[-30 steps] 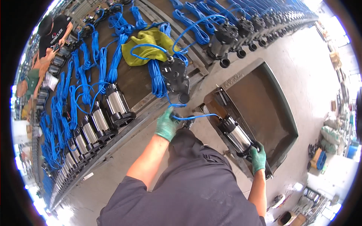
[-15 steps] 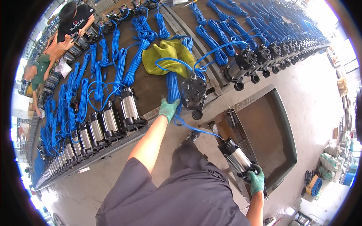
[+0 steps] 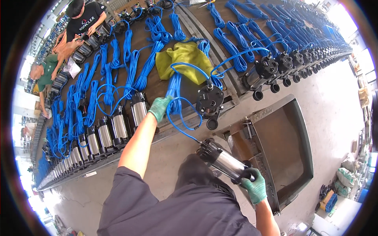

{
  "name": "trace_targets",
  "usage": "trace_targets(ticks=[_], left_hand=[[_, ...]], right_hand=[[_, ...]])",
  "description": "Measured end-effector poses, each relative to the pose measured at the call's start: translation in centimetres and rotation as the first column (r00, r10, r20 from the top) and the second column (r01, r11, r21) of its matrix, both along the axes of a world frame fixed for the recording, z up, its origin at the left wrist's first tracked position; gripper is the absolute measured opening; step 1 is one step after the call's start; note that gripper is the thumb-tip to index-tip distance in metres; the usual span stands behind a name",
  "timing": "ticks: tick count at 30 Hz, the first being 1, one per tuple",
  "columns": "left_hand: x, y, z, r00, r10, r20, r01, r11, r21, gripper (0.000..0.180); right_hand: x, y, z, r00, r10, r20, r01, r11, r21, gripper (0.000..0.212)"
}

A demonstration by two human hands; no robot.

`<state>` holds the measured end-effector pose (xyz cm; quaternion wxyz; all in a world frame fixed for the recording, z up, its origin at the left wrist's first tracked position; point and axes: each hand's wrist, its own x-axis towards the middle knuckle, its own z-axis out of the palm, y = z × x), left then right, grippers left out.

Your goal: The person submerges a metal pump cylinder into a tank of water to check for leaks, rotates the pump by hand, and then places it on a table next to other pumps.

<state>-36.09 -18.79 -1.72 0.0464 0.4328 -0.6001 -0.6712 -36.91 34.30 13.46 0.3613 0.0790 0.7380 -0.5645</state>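
My right hand point(image 3: 255, 186), in a green glove, grips the black end of a submersible pump point(image 3: 226, 161) with a silver cylinder. The pump is held tilted in front of me, off the bench. From its other end a blue cable runs up to a tied cable coil point(image 3: 173, 87) at the bench edge. My left hand point(image 3: 160, 109), gloved too, is closed on the near end of that coil; its fingertips are partly hidden. Just right of the coil another pump point(image 3: 210, 101) stands upright, black top showing. Behind it lies a yellow-green cloth point(image 3: 185, 59).
A row of silver pumps point(image 3: 120, 126) lines the bench edge to the left, with blue coils behind. More pumps point(image 3: 264, 67) stand along the right bench. A cart point(image 3: 283, 145) with a brown bed is at my right. Two people point(image 3: 84, 23) work at the far left.
My right hand has brought the pump left and up, closer to the bench. My left hand has shifted left with the coil, and the cable between coil and pump now hangs in a loop.
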Motion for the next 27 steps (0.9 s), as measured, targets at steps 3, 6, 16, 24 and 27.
trace_targets(ticks=[3,6,16,24,27], left_hand=[[-0.5,-3.9,0.6,0.994,0.004,0.111,0.024,0.967,-0.253,0.039],[-3.6,-10.2,0.5,0.943,0.093,0.319,0.045,0.915,-0.400,0.042],[0.3,-11.2,5.2,0.997,0.010,-0.082,-0.033,0.957,-0.290,0.063],[4.9,-1.8,12.5,0.749,0.320,-0.580,0.002,0.874,0.486,0.051],[2.0,-4.2,17.3,0.603,0.250,-0.757,0.062,0.932,0.357,0.039]], right_hand=[[-0.2,-2.4,-0.7,0.998,0.056,0.034,-0.055,0.998,-0.032,0.040],[-1.1,-5.4,0.4,0.984,0.117,0.132,-0.111,0.992,-0.056,0.046],[-1.7,-13.5,-2.0,0.976,0.171,0.137,-0.139,0.966,-0.217,0.040],[-2.6,-16.9,0.9,0.934,0.143,0.329,-0.063,0.968,-0.245,0.029],[-2.1,-17.4,-1.3,0.956,0.125,0.265,-0.054,0.964,-0.260,0.029]])
